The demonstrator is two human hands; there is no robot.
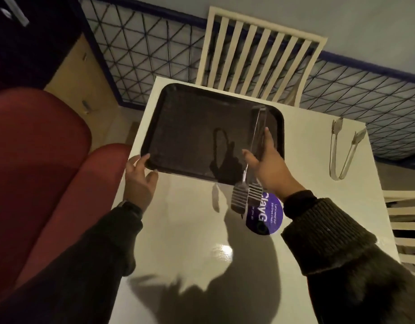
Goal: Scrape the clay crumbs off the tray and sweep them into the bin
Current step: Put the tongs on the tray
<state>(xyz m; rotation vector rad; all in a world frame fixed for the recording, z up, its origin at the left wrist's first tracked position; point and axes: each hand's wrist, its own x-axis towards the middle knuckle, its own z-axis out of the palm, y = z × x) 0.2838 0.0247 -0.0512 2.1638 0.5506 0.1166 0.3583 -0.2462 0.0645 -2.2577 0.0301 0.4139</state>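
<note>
White table, left hand gripping tray corner

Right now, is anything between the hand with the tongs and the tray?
Nothing visible is. The right hand holds the tongs over the tray; the left hand grips its near corner.

Dim warm light, hard shadows across the glossy table, one glare spot, edges bent, slight blur.
</note>
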